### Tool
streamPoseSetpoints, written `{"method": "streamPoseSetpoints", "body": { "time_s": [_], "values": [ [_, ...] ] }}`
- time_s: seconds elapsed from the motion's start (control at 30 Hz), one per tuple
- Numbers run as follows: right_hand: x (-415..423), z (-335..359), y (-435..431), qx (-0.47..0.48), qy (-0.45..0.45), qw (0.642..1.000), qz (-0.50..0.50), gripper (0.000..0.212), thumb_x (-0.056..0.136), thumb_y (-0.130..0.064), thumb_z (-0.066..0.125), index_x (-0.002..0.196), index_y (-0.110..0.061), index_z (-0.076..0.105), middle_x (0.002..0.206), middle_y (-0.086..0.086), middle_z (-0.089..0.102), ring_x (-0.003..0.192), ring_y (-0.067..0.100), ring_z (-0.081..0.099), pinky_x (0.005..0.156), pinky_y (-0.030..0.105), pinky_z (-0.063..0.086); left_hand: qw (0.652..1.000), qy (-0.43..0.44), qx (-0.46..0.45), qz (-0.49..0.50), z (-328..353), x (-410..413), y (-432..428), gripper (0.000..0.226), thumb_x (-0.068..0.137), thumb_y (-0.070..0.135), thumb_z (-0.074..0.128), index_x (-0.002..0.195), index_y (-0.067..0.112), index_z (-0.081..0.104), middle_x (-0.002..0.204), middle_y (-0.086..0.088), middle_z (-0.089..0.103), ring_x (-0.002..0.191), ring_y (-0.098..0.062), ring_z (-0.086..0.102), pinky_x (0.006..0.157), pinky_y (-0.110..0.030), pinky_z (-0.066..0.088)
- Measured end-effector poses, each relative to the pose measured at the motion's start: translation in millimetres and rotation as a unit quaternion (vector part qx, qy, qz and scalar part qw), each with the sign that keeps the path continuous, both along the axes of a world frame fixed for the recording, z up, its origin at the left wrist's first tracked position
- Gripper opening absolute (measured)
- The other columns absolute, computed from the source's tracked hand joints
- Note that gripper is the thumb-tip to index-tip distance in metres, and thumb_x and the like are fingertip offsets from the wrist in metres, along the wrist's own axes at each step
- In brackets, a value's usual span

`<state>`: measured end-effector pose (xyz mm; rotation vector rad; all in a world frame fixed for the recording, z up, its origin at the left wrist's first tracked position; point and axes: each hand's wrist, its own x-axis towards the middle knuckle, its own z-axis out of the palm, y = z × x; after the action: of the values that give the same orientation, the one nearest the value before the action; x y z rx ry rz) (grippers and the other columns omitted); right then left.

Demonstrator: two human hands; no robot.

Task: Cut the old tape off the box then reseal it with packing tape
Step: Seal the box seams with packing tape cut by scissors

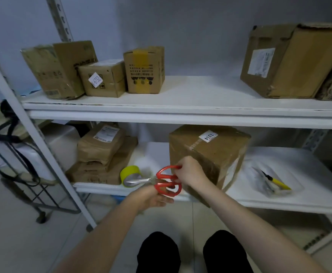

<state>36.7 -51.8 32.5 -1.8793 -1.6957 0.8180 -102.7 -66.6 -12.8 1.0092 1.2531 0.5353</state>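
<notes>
Red plastic handles fill both my hands: the scissors (167,181) sit between them just in front of the lower shelf (299,202). My left hand (157,200) is curled under the lower loop, and my right hand (190,172) pinches the upper loop from above, so both are clamped on the one tool. The blades look closed, though they are blurred.

What matters for the cut is direction. The scissors' long axis runs side to side, with the tips pointing left at the yellow-green packing tape roll (130,174) standing at the shelf's front edge. The cardboard box (216,156), labelled 1314, lies the other way, right of the blades and directly behind my right hand. That hand is the nearer one. The box stands corner-on to me, its near corner overhanging the shelf edge. I judge the tips must swing round to the right before they can meet its tape.

Farther right, a yellow-handled tool (277,182) lies in a clear tray. Left of the roll, wrapped parcels (100,146) are stacked. On the upper shelf (180,107) stand more cartons (143,69).
</notes>
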Motion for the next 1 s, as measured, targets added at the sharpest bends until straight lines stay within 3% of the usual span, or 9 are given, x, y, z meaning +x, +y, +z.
{"method": "streamPoseSetpoints", "body": {
  "time_s": [0.1, 0.23, 0.33, 0.4, 0.47, 0.67, 0.77, 0.9, 1.0],
  "values": [
    [-4.7, -49.0, 11.8, -0.168, 0.208, 0.961, -0.066, 0.018, 0.09, -0.001, 0.059, 0.072, -0.003, 0.061, 0.074, 0.012, 0.061, 0.072, 0.021, 0.064, 0.071, 0.029, 0.055, 0.995, 0.015, -0.099, 0.022, -24.3, -14.0, 6.9, 0.026, 0.097, 0.024, 0.042, 0.091, 0.015, 0.065, 0.078, 0.0, 0.072, 0.069, -0.017, 0.069, 0.069, -0.026, 0.047],
    [-27.4, -82.1, 21.8, -0.232, 0.432, 0.855, -0.169, 0.011, 0.096, 0.004, 0.048, 0.105, 0.002, 0.054, 0.101, 0.015, 0.058, 0.095, 0.026, 0.063, 0.06, 0.021, 0.056, 0.977, 0.011, -0.091, 0.192, -45.2, -16.8, 34.8, 0.031, 0.1, 0.032, 0.032, 0.102, 0.013, 0.057, 0.091, -0.008, 0.068, 0.076, -0.023, 0.063, 0.084, -0.034, 0.042],
    [-45.2, -94.9, 43.9, -0.23, 0.479, 0.821, -0.21, 0.018, 0.096, 0.006, 0.046, 0.112, 0.002, 0.053, 0.092, 0.013, 0.057, 0.088, 0.025, 0.064, 0.056, 0.02, 0.055, 0.966, 0.03, -0.057, 0.251, -45.5, -13.5, 54.8, 0.027, 0.099, 0.034, 0.04, 0.112, 0.015, 0.055, 0.106, -0.009, 0.065, 0.084, -0.022, 0.061, 0.075, -0.031, 0.045],
    [-56.9, -98.9, 60.6, -0.234, 0.498, 0.805, -0.22, 0.017, 0.096, 0.008, 0.044, 0.107, 0.003, 0.056, 0.083, 0.012, 0.058, 0.073, 0.02, 0.061, 0.048, 0.02, 0.053, 0.966, 0.058, -0.015, 0.251, -45.8, -11.6, 66.2, 0.041, 0.097, 0.026, 0.049, 0.135, 0.013, 0.045, 0.131, -0.01, 0.056, 0.113, -0.027, 0.056, 0.086, -0.032, 0.044],
    [-65.0, -101.7, 73.2, -0.248, 0.535, 0.781, -0.208, 0.017, 0.099, 0.002, 0.04, 0.101, -0.001, 0.057, 0.08, 0.009, 0.057, 0.074, 0.018, 0.058, 0.064, 0.024, 0.054, 0.965, 0.127, 0.038, 0.227, -42.5, -9.9, 76.0, 0.059, 0.096, 0.02, 0.054, 0.148, 0.007, 0.029, 0.144, -0.013, 0.043, 0.13, -0.028, 0.044, 0.097, -0.03, 0.037],
    [-60.4, -93.9, 68.7, -0.266, 0.239, 0.933, -0.034, 0.013, 0.1, -0.015, 0.039, 0.1, -0.016, 0.052, 0.081, -0.001, 0.049, 0.076, 0.017, 0.043, 0.065, 0.029, 0.039, 0.946, 0.25, 0.094, 0.184, -42.8, -2.7, 94.2, 0.05, 0.09, 0.011, 0.057, 0.138, 0.005, 0.043, 0.133, -0.018, 0.054, 0.121, -0.032, 0.052, 0.1, -0.034, 0.042],
    [-45.5, -84.4, 65.4, -0.197, 0.178, 0.964, -0.003, 0.018, 0.098, -0.012, 0.045, 0.102, -0.012, 0.062, 0.076, 0.003, 0.054, 0.066, 0.014, 0.045, 0.06, 0.02, 0.038, 0.941, 0.238, 0.116, 0.21, -36.1, 4.8, 95.1, 0.042, 0.088, 0.001, 0.05, 0.13, 0.004, 0.05, 0.123, -0.016, 0.058, 0.108, -0.03, 0.057, 0.087, -0.032, 0.046],
    [-14.9, -72.7, 44.8, -0.122, 0.161, 0.979, 0.027, 0.025, 0.095, -0.003, 0.048, 0.114, -0.003, 0.064, 0.115, 0.013, 0.065, 0.105, 0.026, 0.062, 0.088, 0.029, 0.046, 0.938, 0.232, 0.158, 0.205, -17.6, 26.3, 89.0, 0.041, 0.088, 0.002, 0.053, 0.128, 0.006, 0.053, 0.128, -0.016, 0.057, 0.113, -0.031, 0.055, 0.091, -0.027, 0.042],
    [9.5, -56.6, 20.0, 0.039, 0.209, 0.977, 0.024, 0.022, 0.093, 0.001, 0.049, 0.103, -0.005, 0.068, 0.096, 0.006, 0.068, 0.091, 0.018, 0.067, 0.089, 0.032, 0.053, 0.939, 0.216, 0.19, 0.191, -1.7, 43.4, 75.0, 0.039, 0.091, 0.006, 0.052, 0.13, 0.006, 0.052, 0.129, -0.013, 0.055, 0.087, -0.025, 0.055, 0.064, -0.012, 0.04]
  ]
}}
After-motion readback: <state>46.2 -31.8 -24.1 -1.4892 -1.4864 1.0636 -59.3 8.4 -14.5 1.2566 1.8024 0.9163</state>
